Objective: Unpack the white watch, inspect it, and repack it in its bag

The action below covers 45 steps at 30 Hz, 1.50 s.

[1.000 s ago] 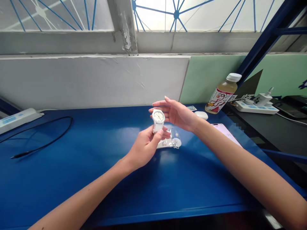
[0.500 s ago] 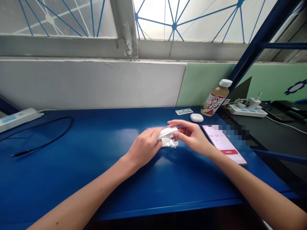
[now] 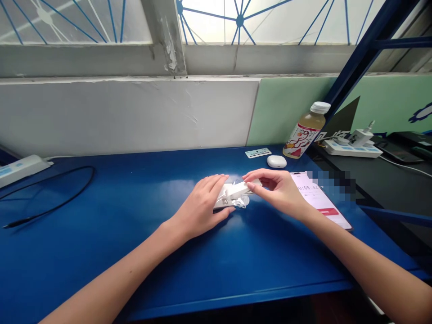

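A white wristwatch lies low over the blue table, on a small clear plastic stand that is mostly hidden. My left hand rests over the watch's left end, fingers laid across it and thumb underneath. My right hand pinches the watch's right end between thumb and fingertips. The dial is hidden from view.
A phone with a timer screen lies just right of my right hand. Behind it are a white earbud case, a small card and a juice bottle. A black cable and a power strip sit at the far left.
The watch was held up with its dial facing me a second ago. Both hands have brought it down to the stand on the table and now hold it flat there.
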Tool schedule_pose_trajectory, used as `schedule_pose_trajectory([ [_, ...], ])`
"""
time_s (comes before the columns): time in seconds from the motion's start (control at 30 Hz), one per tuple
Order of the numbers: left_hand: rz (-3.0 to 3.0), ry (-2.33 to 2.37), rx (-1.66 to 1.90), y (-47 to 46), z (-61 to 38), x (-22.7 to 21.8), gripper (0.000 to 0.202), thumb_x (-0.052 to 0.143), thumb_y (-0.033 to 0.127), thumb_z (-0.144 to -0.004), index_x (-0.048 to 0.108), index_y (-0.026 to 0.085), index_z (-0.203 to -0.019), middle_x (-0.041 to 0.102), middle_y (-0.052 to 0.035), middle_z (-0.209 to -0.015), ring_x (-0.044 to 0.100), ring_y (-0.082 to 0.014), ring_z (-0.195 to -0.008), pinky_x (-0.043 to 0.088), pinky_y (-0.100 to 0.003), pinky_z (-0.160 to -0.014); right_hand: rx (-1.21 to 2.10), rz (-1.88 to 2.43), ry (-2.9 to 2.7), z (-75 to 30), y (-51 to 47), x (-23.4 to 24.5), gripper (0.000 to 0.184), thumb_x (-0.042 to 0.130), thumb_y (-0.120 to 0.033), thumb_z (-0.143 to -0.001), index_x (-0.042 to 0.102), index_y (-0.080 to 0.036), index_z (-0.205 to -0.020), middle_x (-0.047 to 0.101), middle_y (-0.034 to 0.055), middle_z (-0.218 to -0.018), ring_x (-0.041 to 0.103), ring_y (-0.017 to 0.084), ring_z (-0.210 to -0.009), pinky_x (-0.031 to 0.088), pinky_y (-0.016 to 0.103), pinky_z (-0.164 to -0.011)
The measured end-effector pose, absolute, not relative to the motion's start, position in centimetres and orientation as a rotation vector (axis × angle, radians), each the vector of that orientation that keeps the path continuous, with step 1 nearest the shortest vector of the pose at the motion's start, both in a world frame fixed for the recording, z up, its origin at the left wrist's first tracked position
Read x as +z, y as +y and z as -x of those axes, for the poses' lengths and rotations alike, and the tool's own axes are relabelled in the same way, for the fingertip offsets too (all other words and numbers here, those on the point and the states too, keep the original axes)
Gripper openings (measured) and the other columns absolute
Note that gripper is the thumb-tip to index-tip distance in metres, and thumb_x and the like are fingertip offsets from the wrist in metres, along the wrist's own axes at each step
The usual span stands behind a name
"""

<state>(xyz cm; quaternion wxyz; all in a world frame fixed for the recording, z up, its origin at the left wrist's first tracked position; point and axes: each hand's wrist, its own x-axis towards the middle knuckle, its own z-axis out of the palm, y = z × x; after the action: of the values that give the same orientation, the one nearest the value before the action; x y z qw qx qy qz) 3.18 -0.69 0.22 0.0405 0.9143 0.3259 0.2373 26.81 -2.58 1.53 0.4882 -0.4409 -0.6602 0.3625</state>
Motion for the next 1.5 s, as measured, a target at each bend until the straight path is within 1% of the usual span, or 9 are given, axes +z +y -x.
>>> schedule_pose_trajectory([
  [0.17,-2.730,1.070,0.474,0.0,-2.2,0.2,0.060,0.058,0.047,-0.093,0.043,0.015,-0.142,0.052,-0.0172,-0.143,0.043,-0.0342,-0.138,0.031,-0.056,-0.115,0.557,1.230,-1.655,-27.7,-2.1,1.7,0.009,0.065,-0.021,-0.081,0.072,-0.020,-0.087,0.076,0.0067,-0.096,0.070,0.023,-0.087,0.056,0.036,-0.074],
  [0.33,-2.641,1.050,0.462,0.1,-2.2,0.5,0.050,0.055,0.044,-0.097,0.047,0.017,-0.137,0.056,-0.0141,-0.138,0.051,-0.0295,-0.129,0.039,-0.049,-0.111,0.322,1.416,-1.702,-27.9,-1.9,1.6,0.016,0.059,-0.013,-0.074,0.072,-0.021,-0.081,0.074,0.0026,-0.079,0.064,0.019,-0.068,0.049,0.031,-0.060],
  [0.43,-2.618,1.035,0.494,0.1,-2.3,0.3,0.050,0.054,0.044,-0.097,0.044,0.019,-0.140,0.054,-0.0124,-0.140,0.051,-0.0284,-0.129,0.044,-0.045,-0.107,0.417,1.458,-1.718,-27.7,-1.8,1.4,0.017,0.059,-0.014,-0.075,0.073,-0.020,-0.082,0.074,0.0023,-0.079,0.064,0.018,-0.067,0.050,0.031,-0.060],
  [0.63,-2.652,1.008,0.553,0.1,-2.2,0.2,0.050,0.054,0.044,-0.098,0.044,0.018,-0.139,0.055,-0.0135,-0.138,0.050,-0.0296,-0.129,0.044,-0.047,-0.106,0.744,1.240,-1.809,-27.7,-1.8,1.2,0.015,0.063,-0.028,-0.086,0.073,-0.020,-0.093,0.073,0.0075,-0.105,0.069,0.023,-0.093,0.058,0.035,-0.078],
  [0.77,-2.638,1.006,0.577,0.2,-2.1,0.4,0.045,0.053,0.042,-0.099,0.046,0.019,-0.137,0.056,-0.0120,-0.136,0.053,-0.0283,-0.125,0.045,-0.046,-0.104,0.800,1.273,-1.796,-28.1,-1.6,1.0,0.017,0.066,-0.034,-0.085,0.073,-0.020,-0.092,0.067,0.0087,-0.111,0.069,0.020,-0.085,0.059,0.034,-0.073],
  [0.87,-2.623,1.009,0.592,0.2,-2.1,0.5,0.043,0.052,0.041,-0.099,0.046,0.021,-0.137,0.057,-0.0112,-0.135,0.054,-0.0281,-0.123,0.046,-0.046,-0.103,0.775,1.335,-1.803,-28.3,-1.5,1.0,0.015,0.067,-0.034,-0.085,0.072,-0.021,-0.091,0.067,0.0068,-0.104,0.067,0.017,-0.073,0.060,0.033,-0.070],
  [1.17,-2.661,0.965,0.562,-0.1,-2.2,0.0,0.047,0.053,0.043,-0.098,0.047,0.018,-0.138,0.056,-0.0140,-0.136,0.052,-0.0291,-0.127,0.047,-0.045,-0.104,0.554,1.373,-2.083,-28.3,-1.7,0.7,0.012,0.064,-0.032,-0.089,0.070,-0.022,-0.092,0.071,0.0042,-0.092,0.064,0.017,-0.072,0.054,0.032,-0.066],
  [1.37,-2.678,0.975,0.571,0.1,-2.2,0.1,0.046,0.054,0.042,-0.098,0.049,0.017,-0.135,0.056,-0.0144,-0.135,0.053,-0.0296,-0.126,0.047,-0.046,-0.104,0.457,1.307,-2.317,-29.6,-1.6,1.7,0.025,0.064,-0.032,-0.089,0.070,-0.024,-0.112,0.070,0.0076,-0.112,0.068,0.022,-0.088,0.055,0.034,-0.074],
  [1.5,-2.673,0.986,0.552,0.1,-2.1,0.1,0.045,0.053,0.042,-0.098,0.049,0.018,-0.136,0.055,-0.0149,-0.137,0.052,-0.0300,-0.127,0.047,-0.047,-0.103,0.428,1.280,-2.378,-30.4,-1.4,2.1,0.026,0.063,-0.028,-0.089,0.072,-0.026,-0.114,0.072,0.0068,-0.113,0.070,0.025,-0.096,0.055,0.037,-0.082],
])
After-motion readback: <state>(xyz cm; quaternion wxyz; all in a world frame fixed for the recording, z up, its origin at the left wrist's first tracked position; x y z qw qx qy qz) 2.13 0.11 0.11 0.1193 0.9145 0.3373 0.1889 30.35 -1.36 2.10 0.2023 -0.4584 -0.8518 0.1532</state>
